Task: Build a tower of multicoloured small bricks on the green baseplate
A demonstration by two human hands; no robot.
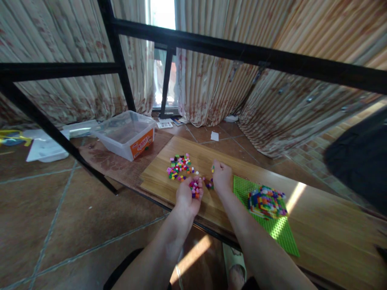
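My left hand [185, 198] is turned palm up and cupped around a heap of small toy bricks [196, 187], mostly pink, purple and orange. To its right, my right hand [222, 176] is closed, knuckles up, just above the wooden board. A bit of yellow and green shows at its fingers, apparently small bricks. A few dark loose bricks [209, 184] lie between the two hands. Beyond my left hand spreads a pile of mixed-colour bricks [180, 165]. On the green baseplate [288, 237] to the right stands a multicoloured block built of bricks [267, 203].
A clear plastic bin [113, 135] with an orange label stands at the left end, past the wooden board [326, 229]. Black metal bars [211, 46] cross in front of the curtains [208, 88]. A dark object [359, 157] sits at the far right.
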